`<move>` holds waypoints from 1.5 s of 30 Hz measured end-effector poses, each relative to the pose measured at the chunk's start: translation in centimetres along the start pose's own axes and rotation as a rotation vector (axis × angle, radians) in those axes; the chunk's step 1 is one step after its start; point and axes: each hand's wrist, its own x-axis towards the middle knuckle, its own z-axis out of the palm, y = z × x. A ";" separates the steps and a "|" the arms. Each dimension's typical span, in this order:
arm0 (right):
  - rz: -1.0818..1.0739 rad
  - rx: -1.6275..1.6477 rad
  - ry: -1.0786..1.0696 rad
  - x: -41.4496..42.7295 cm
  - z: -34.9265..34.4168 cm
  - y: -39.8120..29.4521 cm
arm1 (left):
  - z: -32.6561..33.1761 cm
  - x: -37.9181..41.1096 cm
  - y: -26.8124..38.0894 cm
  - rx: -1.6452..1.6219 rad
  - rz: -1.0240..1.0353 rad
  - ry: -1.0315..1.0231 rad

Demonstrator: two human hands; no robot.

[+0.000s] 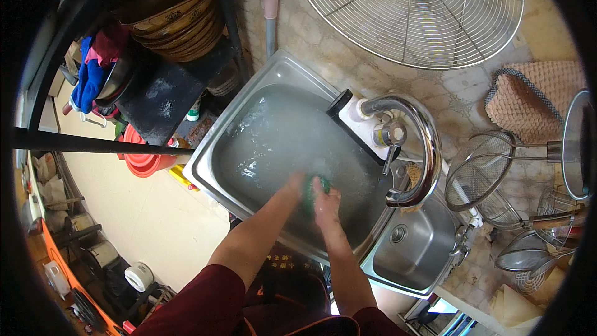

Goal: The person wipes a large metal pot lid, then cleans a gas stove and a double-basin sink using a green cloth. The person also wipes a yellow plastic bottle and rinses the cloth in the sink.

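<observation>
A stainless steel sink holds cloudy grey water. Both my hands are together in its lower middle part, at the water. My right hand grips a green scrubbing pad, with the thumb on top and the fingers wet. Just left of the pad is my left hand, blurred and partly under the water; whether it holds anything is hidden. A curved chrome faucet arches at the right of the large basin, above the edge of a smaller sink.
Mesh strainers and a brown cloth lie at the right. A big round wire rack leans at the top. Stacked brown bowls stand on a dark shelf at upper left; a red bucket is on the floor.
</observation>
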 end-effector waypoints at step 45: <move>-0.048 -0.006 -0.205 -2.7 -13.7 -4.7 | 0.8 -15.6 20.6 0.720 0.328 -0.132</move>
